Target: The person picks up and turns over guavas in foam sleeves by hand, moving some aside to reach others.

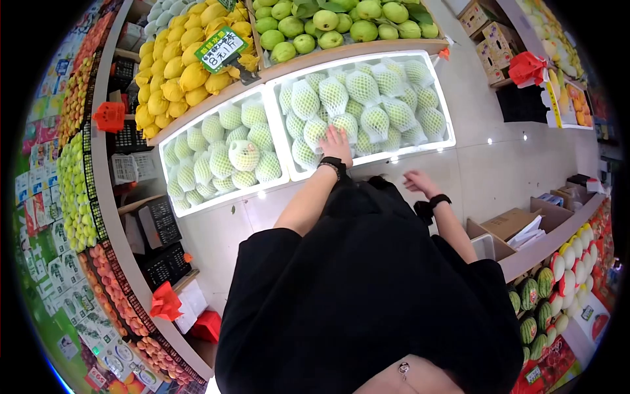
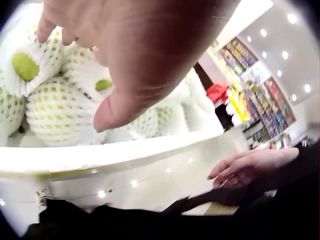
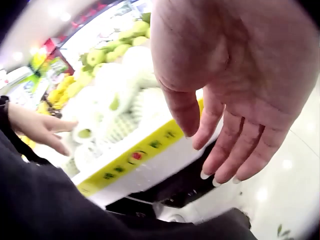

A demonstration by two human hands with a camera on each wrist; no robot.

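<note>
In the head view my left hand [image 1: 336, 146] reaches over the front rim of the right white foam box [image 1: 407, 153]. Its fingers lie on pale green fruit [image 1: 375, 123] wrapped in white foam nets. The left wrist view has the thumb stretched out beside a netted fruit [image 2: 60, 112], with the other fingers spread over the fruit behind. My right hand [image 1: 421, 182] hangs in the air in front of the box, to the right of my body. Close up in the right wrist view, the right hand's fingers [image 3: 232, 145] are loosely bent with nothing in them.
A second foam box [image 1: 230, 199] of netted fruit adjoins on the left. Behind are yellow-wrapped fruit [image 1: 174, 67] with a price sign [image 1: 222, 49] and green guavas [image 1: 325, 21]. Shelves with crates [image 1: 159, 220] stand left; a cardboard box [image 1: 512, 223] and watermelons [image 1: 545, 282] are right.
</note>
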